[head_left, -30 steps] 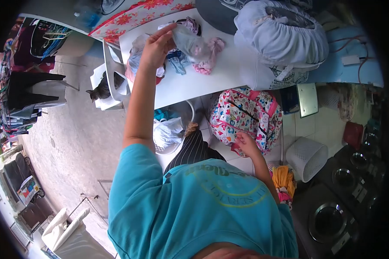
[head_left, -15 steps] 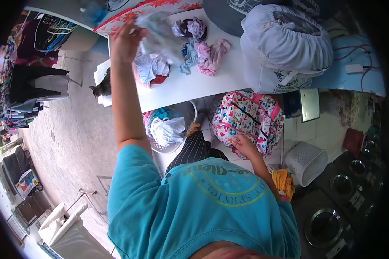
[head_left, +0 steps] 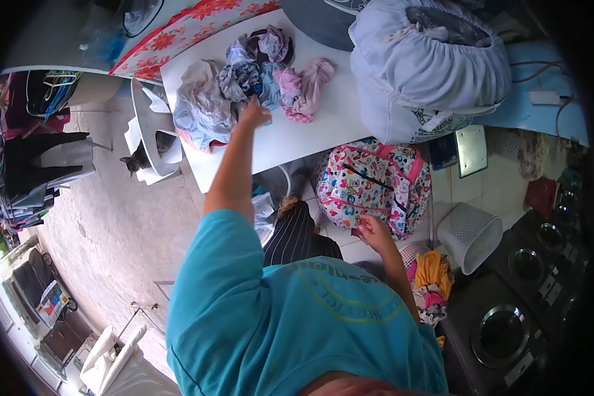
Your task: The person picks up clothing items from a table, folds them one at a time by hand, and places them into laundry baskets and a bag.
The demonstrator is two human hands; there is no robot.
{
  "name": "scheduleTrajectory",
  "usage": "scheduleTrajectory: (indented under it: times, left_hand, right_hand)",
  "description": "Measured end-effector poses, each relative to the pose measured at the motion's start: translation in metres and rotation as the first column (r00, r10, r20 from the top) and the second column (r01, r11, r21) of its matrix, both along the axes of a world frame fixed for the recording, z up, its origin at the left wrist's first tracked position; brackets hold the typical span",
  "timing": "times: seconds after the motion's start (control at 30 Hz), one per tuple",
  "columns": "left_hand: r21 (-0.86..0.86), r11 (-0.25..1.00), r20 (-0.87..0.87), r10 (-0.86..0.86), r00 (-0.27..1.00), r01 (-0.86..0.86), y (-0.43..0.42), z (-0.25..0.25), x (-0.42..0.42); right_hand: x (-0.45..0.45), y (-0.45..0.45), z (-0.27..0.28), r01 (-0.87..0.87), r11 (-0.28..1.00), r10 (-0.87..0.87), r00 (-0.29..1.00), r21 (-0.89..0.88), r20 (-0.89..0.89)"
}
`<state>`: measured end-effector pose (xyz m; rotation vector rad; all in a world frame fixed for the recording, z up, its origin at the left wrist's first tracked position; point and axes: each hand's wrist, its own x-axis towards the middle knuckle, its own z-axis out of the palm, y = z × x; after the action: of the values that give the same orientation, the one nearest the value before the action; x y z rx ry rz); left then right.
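Note:
My left hand [head_left: 253, 115] reaches over the white table with a finger stretched out, its tip at the edge of a dark patterned cloth [head_left: 240, 80]. Nothing shows in its grip. To its left lies a heap of pale, crumpled garments [head_left: 206, 99] with a bit of red beneath. Pink clothes [head_left: 307, 89] and a light blue piece [head_left: 269, 82] lie right of the hand. My right hand [head_left: 375, 233] hangs low, loosely curled and apparently holding nothing, in front of a colourful printed backpack [head_left: 366, 178].
A large stuffed white cloth bag [head_left: 429, 66] stands on the right of the table [head_left: 277, 142]. A cat [head_left: 138, 158] sits on a chair [head_left: 142, 119] at the left. White baskets [head_left: 468, 234] and dark front-loading machines [head_left: 501, 333] are at the right.
My left hand has come down and right, away from the raised pale cloth, which now appears to lie on the left heap. My right hand's fingers have curled a little; the view has shifted.

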<state>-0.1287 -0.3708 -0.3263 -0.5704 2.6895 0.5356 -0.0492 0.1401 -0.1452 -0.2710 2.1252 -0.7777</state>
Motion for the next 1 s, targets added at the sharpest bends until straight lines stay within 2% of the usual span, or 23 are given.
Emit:
scheduleTrajectory:
  times: [0.07, 0.1, 0.13, 0.2, 0.23, 0.27, 0.33, 0.37, 0.43, 0.47, 0.53, 0.6, 0.63, 0.67, 0.7, 0.73, 0.77, 0.8, 0.83, 0.87, 0.9, 0.93, 1.0]
  left_hand:
    - [-0.021, 1.0, 0.208, -0.01, 0.978, 0.015, 0.032, 0.018, 0.014]
    - [-0.14, 0.99, -0.023, 0.028, 0.999, -0.031, 0.032, -0.016, 0.023]
    - [-0.141, 0.99, -0.021, 0.026, 0.999, -0.028, 0.033, -0.013, 0.023]
    - [0.097, 0.966, 0.067, 0.232, 0.97, -0.238, 0.036, -0.008, 0.028]
    - [0.074, 0.994, 0.009, -0.076, 0.997, 0.075, 0.029, -0.003, 0.037]
    - [0.069, 0.995, 0.004, -0.077, 0.997, 0.077, 0.024, 0.002, 0.043]
    - [0.213, 0.976, -0.506, 0.156, 0.848, -0.053, 0.027, 0.056, 0.055]
    - [0.21, 0.976, -0.509, 0.152, 0.847, -0.049, 0.029, 0.081, 0.056]
    - [0.595, 0.769, -0.568, 0.608, 0.554, -0.234, 0.04, 0.126, 0.061]
    - [0.595, 0.766, -0.563, 0.614, 0.554, -0.243, 0.049, 0.142, 0.069]
    - [0.704, 0.687, -0.556, 0.692, 0.461, -0.181, 0.069, 0.17, 0.075]
    - [0.818, 0.575, -0.437, 0.638, 0.634, -0.016, 0.109, 0.194, 0.083]
    - [0.703, 0.705, -0.518, 0.416, 0.748, 0.095, 0.13, 0.233, 0.084]
    - [0.73, 0.645, -0.489, 0.262, 0.832, 0.226, 0.148, 0.259, 0.086]
    - [0.785, 0.496, -0.487, 0.126, 0.864, 0.371, 0.163, 0.277, 0.084]
    - [0.838, 0.33, -0.473, 0.044, 0.88, 0.434, 0.178, 0.278, 0.086]
    - [0.817, 0.204, -0.55, -0.01, 0.835, 0.54, 0.189, 0.276, 0.08]
    - [0.816, 0.201, -0.55, -0.013, 0.835, 0.541, 0.19, 0.273, 0.074]
    - [0.913, 0.192, -0.374, 0.034, 0.927, 0.361, 0.187, 0.266, 0.065]
    - [0.971, 0.171, -0.18, 0.077, 0.981, 0.165, 0.185, 0.256, 0.054]
    - [0.889, 0.451, -0.17, 0.158, 0.973, 0.082, 0.182, 0.233, 0.039]
    - [0.729, 0.684, -0.183, 0.235, 0.955, -0.028, 0.176, 0.199, 0.021]
    - [0.359, 0.929, -0.376, 0.235, 0.896, -0.093, 0.16, 0.12, -0.011]
  right_hand:
    - [-0.001, 0.0, -0.007, 0.046, 0.999, -0.046, 0.999, -0.026, -0.013]
    - [-0.004, -0.001, -0.004, 0.05, 0.999, -0.051, 0.998, -0.019, -0.038]
    - [-0.005, -0.002, 0.001, 0.053, 0.999, -0.054, 0.997, -0.011, -0.062]
    - [-0.008, -0.009, 0.007, 0.045, 0.999, -0.046, 0.998, -0.007, -0.05]
    - [-0.01, -0.013, 0.008, 0.037, 0.999, -0.037, 0.998, -0.006, -0.045]
    - [-0.011, -0.016, 0.003, 0.038, 0.999, -0.038, 0.998, -0.012, -0.049]
    - [-0.007, -0.019, -0.01, 0.034, 0.999, -0.034, 0.999, -0.033, 0.008]
    - [-0.009, -0.025, -0.009, 0.037, 0.999, -0.037, 0.999, -0.036, 0.005]
    - [-0.013, -0.044, -0.001, -0.059, 0.993, 0.055, 0.998, -0.098, -0.037]
    - [-0.014, -0.053, 0.004, -0.065, 0.993, 0.062, 0.998, -0.096, -0.03]
    - [-0.022, -0.078, 0.013, 0.03, 0.971, 0.01, 0.986, -0.236, 0.167]
    - [-0.023, -0.108, 0.027, 0.123, 0.933, -0.089, 0.99, -0.34, 0.114]
    - [-0.02, -0.118, 0.034, 0.211, 0.875, -0.194, 0.977, -0.436, 0.083]
    - [-0.02, -0.128, 0.041, 0.209, 0.878, -0.19, 0.978, -0.432, 0.086]
    - [-0.023, -0.138, 0.047, 0.036, 0.898, -0.139, 0.969, -0.438, -0.205]
    - [-0.027, -0.145, 0.048, -0.133, 0.908, -0.082, 0.873, -0.397, -0.481]
    - [-0.03, -0.128, 0.0, -0.39, 0.838, 0.124, 0.818, -0.382, -0.562]
    - [-0.028, -0.126, 0.005, -0.387, 0.839, 0.122, 0.818, -0.381, -0.563]
    - [-0.025, -0.123, 0.018, -0.163, 0.88, 0.057, 0.968, -0.445, -0.243]
    - [-0.021, -0.119, 0.026, 0.073, 0.902, -0.031, 0.994, -0.426, 0.105]
    - [-0.019, -0.112, 0.018, -0.04, 0.939, 0.029, 0.999, -0.342, -0.037]
    - [-0.015, -0.109, 0.019, -0.033, 0.941, 0.022, 0.999, -0.337, -0.037]
    - [-0.005, -0.103, 0.02, 0.12, 0.92, -0.174, 0.978, -0.373, -0.113]
